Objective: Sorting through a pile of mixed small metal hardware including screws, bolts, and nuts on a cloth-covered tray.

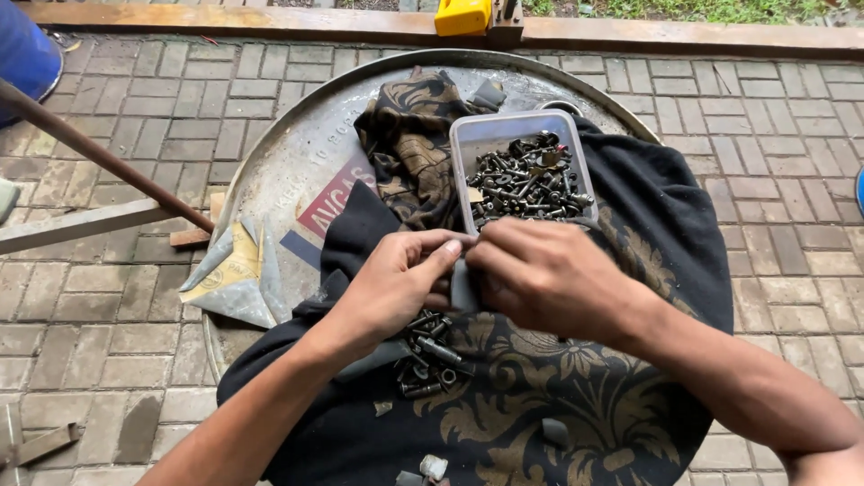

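Observation:
My left hand (396, 283) and my right hand (549, 279) meet over a dark patterned cloth (558, 396) spread on a round metal drum top (288, 171). Between their fingertips they pinch a small grey flat piece (464, 286), partly hidden by the fingers. Just below my left hand lies a small heap of dark bolts and nuts (430, 353) on the cloth. Beyond my hands stands a grey plastic tray (490, 132) filled with several more bolts and screws (529, 178).
A second bunched patterned cloth (414, 144) lies behind the tray. Torn sandpaper sheets (236, 270) hang over the drum's left rim. A rusty rod (99, 153) and a metal bar (76, 223) cross at left. Brick paving surrounds the drum; a yellow object (462, 15) sits on the far wooden beam.

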